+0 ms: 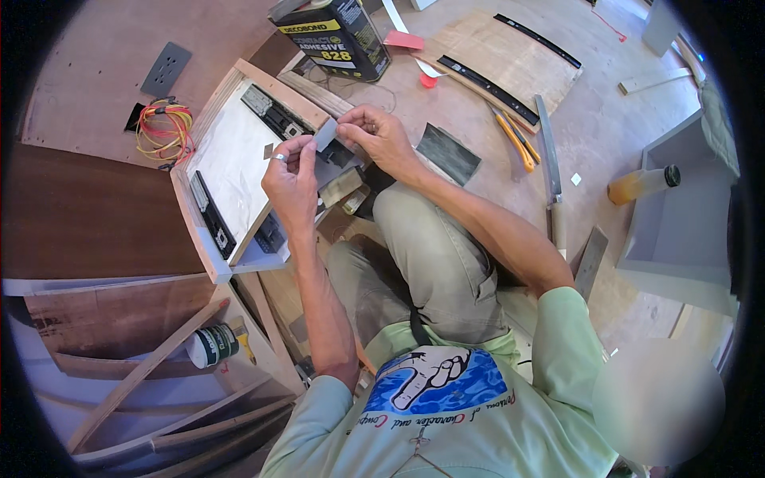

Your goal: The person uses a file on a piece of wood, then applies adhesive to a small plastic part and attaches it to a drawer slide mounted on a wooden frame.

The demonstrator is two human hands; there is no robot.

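Note:
My left hand (291, 179), with a ring on one finger, is closed in a pinch at the near right corner of an open wooden frame (231, 88). My right hand (376, 137) pinches just across from it, fingertips by the same corner. Between them shows a small pale grey piece (325, 134); I cannot tell whether it is loose or the frame's painted end. A small brown square (268, 150) appears beside my left fingers. Inside the frame are a white panel (227, 143) and black metal drawer slides (211, 213), (275, 111).
Behind stands an adhesive can (339, 40). To the right are a wooden panel with black rails (486, 60), dark sandpaper (448, 153), orange-handled pliers (518, 143), a long saw (550, 151), a bottle (641, 185) and a grey box (677, 263). Coiled wires (163, 131) and a small tub (211, 346) lie left.

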